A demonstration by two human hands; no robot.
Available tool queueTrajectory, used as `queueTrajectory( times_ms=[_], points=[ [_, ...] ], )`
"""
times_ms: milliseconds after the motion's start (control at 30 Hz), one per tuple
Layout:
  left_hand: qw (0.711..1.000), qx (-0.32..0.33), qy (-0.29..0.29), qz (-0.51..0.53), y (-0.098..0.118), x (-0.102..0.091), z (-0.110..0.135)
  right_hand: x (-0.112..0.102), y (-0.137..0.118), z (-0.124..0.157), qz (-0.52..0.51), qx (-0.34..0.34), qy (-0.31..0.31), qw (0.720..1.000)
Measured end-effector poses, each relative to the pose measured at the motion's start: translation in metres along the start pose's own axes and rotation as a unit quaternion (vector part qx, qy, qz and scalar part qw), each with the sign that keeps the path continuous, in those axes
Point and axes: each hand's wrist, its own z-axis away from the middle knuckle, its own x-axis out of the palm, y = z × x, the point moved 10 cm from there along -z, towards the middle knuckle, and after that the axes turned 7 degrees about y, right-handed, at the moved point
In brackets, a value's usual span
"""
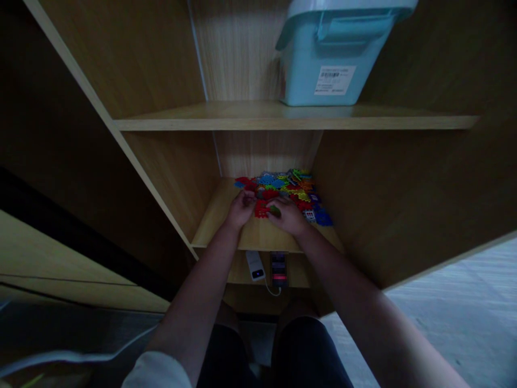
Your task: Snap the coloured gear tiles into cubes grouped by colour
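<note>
A pile of flat, colourful plastic toy pieces (299,195) with notched edges lies on the middle shelf, in red, blue, yellow, green and orange. My left hand (241,209) is closed at the pile's left front edge, beside red pieces; what its fingers hold, if anything, is too dark to make out. Just right of it, my right hand (287,215) is closed with a small green plastic piece (275,210) between thumb and fingers. A red notched piece (261,209) lies between both hands.
A light-blue lidded storage bin (335,59) stands on the upper shelf (242,116). Below my hands, a white power bank (254,265) and a phone (279,269) joined by a cable rest on the lower shelf. Wooden side panels (161,178) close in both sides.
</note>
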Motion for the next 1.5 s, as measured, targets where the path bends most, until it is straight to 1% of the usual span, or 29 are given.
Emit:
queueTrajectory(
  times_ms=[100,200,300,367,633,967,1200,1500],
  points=[
    [0.997,0.017,-0.063,-0.027,0.009,0.0,0.007,0.002,0.008,0.002,0.002,0.018,-0.004,1.0],
    [0.99,0.032,-0.126,-0.051,0.015,-0.004,0.014,0.007,0.01,0.004,0.006,0.027,-0.019,0.999],
    [0.984,0.043,-0.155,-0.071,0.017,-0.01,0.018,0.011,0.008,0.005,0.01,0.029,-0.037,0.999],
    [0.982,0.047,-0.164,-0.082,0.017,-0.01,0.02,0.012,0.005,0.005,0.011,0.027,-0.047,0.998],
    [0.979,0.057,-0.165,-0.104,0.021,-0.006,0.027,0.013,-0.003,0.005,0.021,0.013,-0.071,0.997],
    [0.978,0.057,-0.161,-0.122,0.024,-0.008,0.027,0.007,-0.003,0.004,0.042,0.021,-0.058,0.997],
    [0.977,0.058,-0.165,-0.122,0.026,-0.01,0.028,0.01,-0.008,0.004,0.028,0.004,-0.065,0.997],
    [0.978,0.055,-0.153,-0.13,0.022,-0.011,0.028,0.013,-0.008,0.005,0.023,0.001,-0.071,0.997]
  ],
)
